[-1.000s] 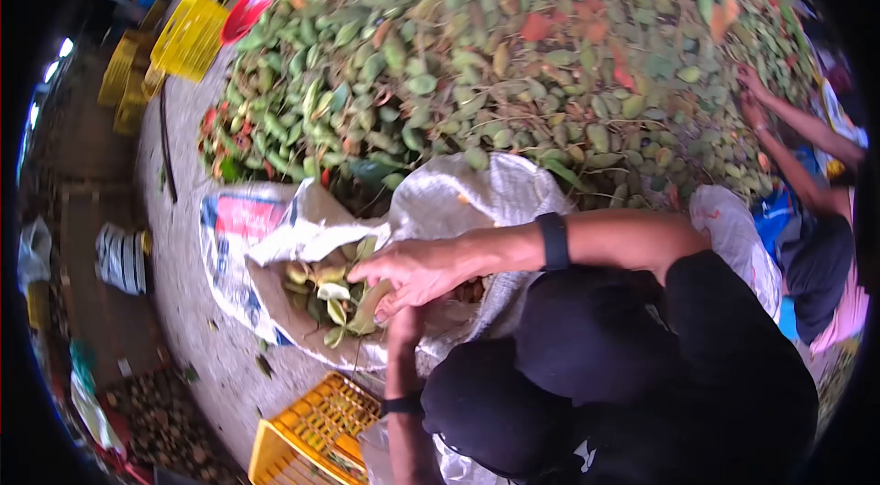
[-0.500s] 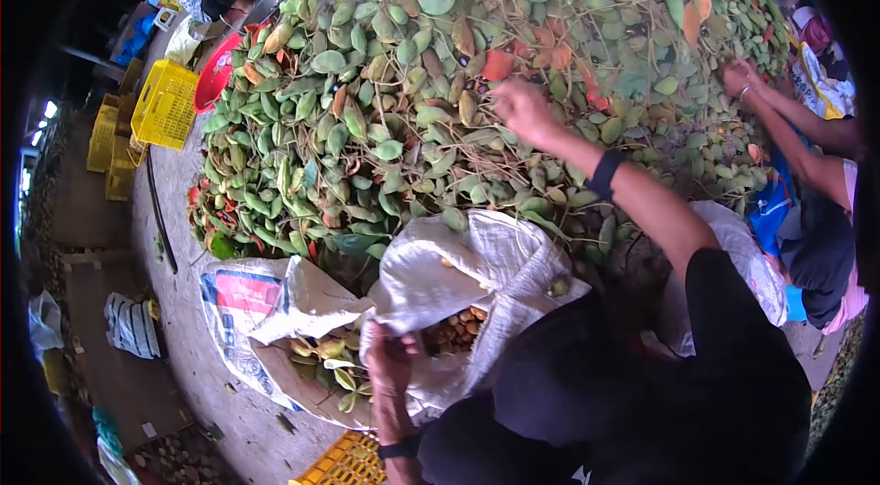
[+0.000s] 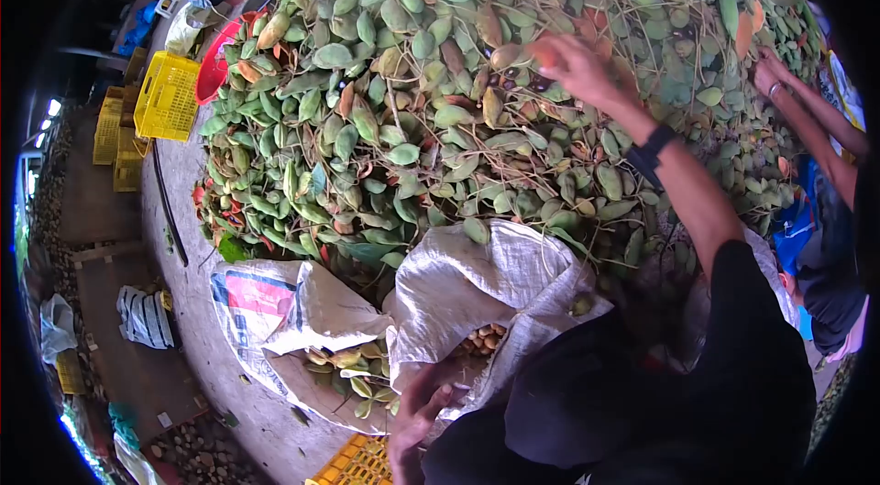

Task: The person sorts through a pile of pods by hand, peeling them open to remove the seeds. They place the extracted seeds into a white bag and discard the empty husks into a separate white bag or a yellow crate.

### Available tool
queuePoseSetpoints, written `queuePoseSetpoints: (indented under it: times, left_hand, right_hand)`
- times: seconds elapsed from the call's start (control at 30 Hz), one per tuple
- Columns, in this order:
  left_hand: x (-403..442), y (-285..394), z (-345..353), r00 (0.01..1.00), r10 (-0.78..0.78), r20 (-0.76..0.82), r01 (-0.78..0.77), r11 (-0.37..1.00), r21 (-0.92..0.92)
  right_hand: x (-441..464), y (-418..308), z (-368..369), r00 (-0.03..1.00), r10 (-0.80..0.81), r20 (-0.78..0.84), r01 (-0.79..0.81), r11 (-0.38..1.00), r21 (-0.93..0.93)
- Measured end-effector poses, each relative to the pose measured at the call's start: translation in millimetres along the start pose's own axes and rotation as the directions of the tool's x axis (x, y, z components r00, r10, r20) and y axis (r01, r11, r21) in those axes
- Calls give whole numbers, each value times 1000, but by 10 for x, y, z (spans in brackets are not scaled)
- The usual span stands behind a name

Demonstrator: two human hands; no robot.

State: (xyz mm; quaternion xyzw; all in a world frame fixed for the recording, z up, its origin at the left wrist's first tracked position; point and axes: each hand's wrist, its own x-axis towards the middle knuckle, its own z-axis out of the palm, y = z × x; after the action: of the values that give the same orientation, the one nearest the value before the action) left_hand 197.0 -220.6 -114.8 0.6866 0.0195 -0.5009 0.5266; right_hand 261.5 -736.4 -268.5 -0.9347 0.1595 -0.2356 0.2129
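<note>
A reddish pod (image 3: 544,55) is at the fingertips of your right hand (image 3: 587,74), above the green pod pile (image 3: 403,123); you can't tell its grip. Your left hand (image 3: 420,419), grip also unclear, is near the white sack (image 3: 486,270).

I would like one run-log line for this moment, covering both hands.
right hand: over pod pile | left hand: by white sack | brown pieces: inside white sack | holding: unclear

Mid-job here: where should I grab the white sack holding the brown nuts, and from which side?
I'd pinch the raised far rim of the white sack, coming from above: it looks thin and loose and stands up before the pod pile, while the left hand is by the near side.
</note>
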Motion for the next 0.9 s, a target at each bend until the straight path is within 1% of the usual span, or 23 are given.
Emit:
queuePoseSetpoints:
  times: [0.03,0.07,0.1,0.17,0.23,0.27,0.3,0.37,0.4,0.47,0.5,0.53,0.57,0.6,0.63,0.67,0.7,0.73,0.77,0.8,0.83,0.87,0.9]
  left_hand:
    - [-21,97,-32,1000,0,5,0,1000,-4]
    - [-38,179,-78,994,-69,81,62,995,84]
    - [-41,235,-116,978,-142,150,114,977,182]
    - [-38,276,-93,979,-126,158,102,983,153]
    - [-56,486,90,996,69,61,-82,962,261]
    - [-18,451,87,988,140,59,-151,954,259]
    - [18,444,112,968,231,97,-248,942,227]
    - [32,571,280,969,242,51,-243,901,359]
    - [55,575,324,958,279,71,-287,909,303]
    - [49,654,466,932,346,109,-361,916,177]
    - [78,676,527,936,343,77,-351,923,157]
    - [78,721,642,927,374,18,-372,917,146]
    - [120,713,689,894,446,49,-449,886,114]
    - [112,753,751,902,428,64,-432,892,134]
    - [89,767,804,880,461,112,-471,877,91]
    - [106,702,816,907,401,127,-395,916,-69]
    - [172,603,751,921,321,220,-266,932,-246]
    - [152,547,754,939,306,159,-242,913,-327]
    - [127,478,729,954,283,101,-220,888,-404]
    - [169,338,600,950,312,-10,-297,895,-331]
    - [217,152,418,932,344,-115,-362,898,-251]
    - [101,103,310,909,386,-158,-418,834,-361]
    - [-100,6,173,890,347,-295,-410,893,-188]
  right_hand:
    - [-22,43,-130,999,46,-15,-42,974,225]
    - [-53,8,-362,998,64,25,-68,969,238]
    - [-136,-121,-471,979,196,47,-170,681,712]
    - [-311,-202,-647,968,248,25,-198,704,682]
    - [-565,-546,-890,949,310,53,-231,574,785]
    - [-660,-520,-903,887,406,222,-422,511,749]
    - [-733,-514,-885,852,402,336,-485,362,796]
    - [-836,-723,-1073,811,401,426,-532,202,822]
    - [-897,-872,-1204,812,390,435,-535,199,821]
    - [-978,-1180,-1470,837,321,443,-455,-41,889]
    - [-1020,-1273,-1497,841,295,454,-464,-38,885]
    - [-1084,-1372,-1516,834,209,510,-504,-87,859]
    - [-1118,-1443,-1559,825,119,553,-540,-125,832]
    - [-1194,-1409,-1497,810,-61,583,-585,-126,801]
    - [-1270,-1578,-1482,811,-88,578,-585,-138,799]
    - [-1344,-1774,-1445,800,-117,589,-599,-108,793]
    - [-1416,-1960,-1378,787,-149,599,-614,-86,785]
    - [-1496,-2052,-1266,745,-244,621,-647,-38,761]
    - [-1516,-2209,-1229,732,-280,621,-658,-54,751]
    - [-1503,-2359,-1239,713,-324,622,-611,150,778]
    - [-1505,-2490,-1213,690,-364,625,-524,345,779]
    - [-1560,-2546,-1154,687,-358,633,-525,357,772]
    - [-1548,-2585,-1149,637,-401,659,-532,390,752]
